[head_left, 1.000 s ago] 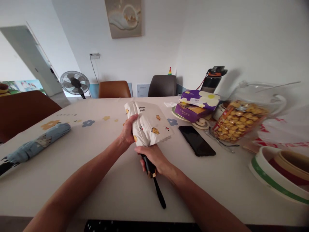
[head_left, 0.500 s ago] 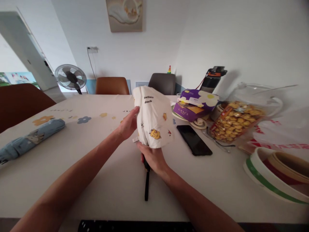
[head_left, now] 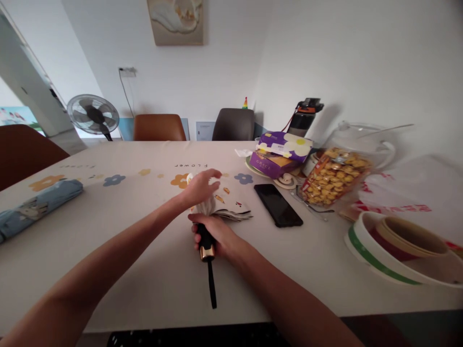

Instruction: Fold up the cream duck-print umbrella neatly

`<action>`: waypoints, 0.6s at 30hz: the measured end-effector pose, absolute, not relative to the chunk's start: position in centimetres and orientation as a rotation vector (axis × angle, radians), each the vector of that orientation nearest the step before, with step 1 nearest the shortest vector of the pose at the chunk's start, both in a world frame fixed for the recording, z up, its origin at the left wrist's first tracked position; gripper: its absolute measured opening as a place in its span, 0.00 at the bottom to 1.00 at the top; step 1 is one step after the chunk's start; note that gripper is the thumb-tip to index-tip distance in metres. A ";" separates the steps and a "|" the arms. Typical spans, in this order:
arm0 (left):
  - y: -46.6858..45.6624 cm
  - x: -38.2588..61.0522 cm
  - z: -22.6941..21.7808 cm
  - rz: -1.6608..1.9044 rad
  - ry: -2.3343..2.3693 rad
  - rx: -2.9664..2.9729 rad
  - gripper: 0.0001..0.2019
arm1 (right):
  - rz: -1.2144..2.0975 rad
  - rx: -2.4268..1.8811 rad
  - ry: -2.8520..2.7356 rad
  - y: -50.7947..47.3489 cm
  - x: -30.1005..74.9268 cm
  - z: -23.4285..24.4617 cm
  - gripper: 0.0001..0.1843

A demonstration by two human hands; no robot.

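- Right grip (head_left: 219,236): grasping the black, gold-ended handle (head_left: 204,237) of a white, yellow-printed fabric umbrella (head_left: 205,207).
- White umbrella: loose canopy (head_left: 231,204) just beyond that grip, black strap (head_left: 211,284) on the near side.
- Left grip (head_left: 201,187): thumb and fingers parted, over the canopy; contact cannot be told.
- Black rectangular phone (head_left: 278,205): on the white-covered desk (head_left: 144,279), right of both grips.
- Pale-blue fabric umbrella (head_left: 47,203), rolled up: well left of them.

Single head-worn camera; looks forward and down from near side of bench (head_left: 152,284). Left hand (head_left: 200,189), right hand (head_left: 220,235) close, around mid-frame; far wall (head_left: 231,62) ahead, side wall (head_left: 369,62) along right.
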State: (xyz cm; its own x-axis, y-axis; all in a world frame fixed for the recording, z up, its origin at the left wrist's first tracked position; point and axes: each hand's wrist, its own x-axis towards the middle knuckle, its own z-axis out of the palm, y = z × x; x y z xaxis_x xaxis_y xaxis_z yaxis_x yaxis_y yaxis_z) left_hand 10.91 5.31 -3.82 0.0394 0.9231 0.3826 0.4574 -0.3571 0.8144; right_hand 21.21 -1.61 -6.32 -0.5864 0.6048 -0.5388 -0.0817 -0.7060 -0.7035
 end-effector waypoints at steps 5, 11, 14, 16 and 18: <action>9.0 13.9 -4.9 0.949 1.054 2.080 0.15 | 2.350 -1.095 -0.856 -1.4 21.3 -6.5 0.08; 10.3 15.6 -7.0 0.684 1.104 2.435 0.09 | 2.353 -1.084 -0.834 -1.7 21.3 -6.3 0.05; 9.9 15.8 -7.2 0.795 1.160 2.428 0.06 | 2.338 -1.101 -0.845 -1.8 21.2 -6.3 0.06; 9.8 15.8 -7.0 0.919 1.182 2.371 0.06 | 2.331 -1.107 -0.840 -1.8 21.2 -6.3 0.06; 9.5 15.8 -6.7 1.019 1.195 2.326 0.06 | 2.327 -1.115 -0.842 -1.8 21.2 -6.3 0.06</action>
State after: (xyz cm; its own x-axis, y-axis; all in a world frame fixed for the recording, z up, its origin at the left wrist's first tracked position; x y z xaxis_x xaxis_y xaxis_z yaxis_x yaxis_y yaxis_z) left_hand 15.81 9.54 -6.74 0.3912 0.8057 0.4447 0.5667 -0.5916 0.5734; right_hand 21.17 -1.83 -6.33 -0.5877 0.5988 -0.5440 -0.1123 -0.7263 -0.6782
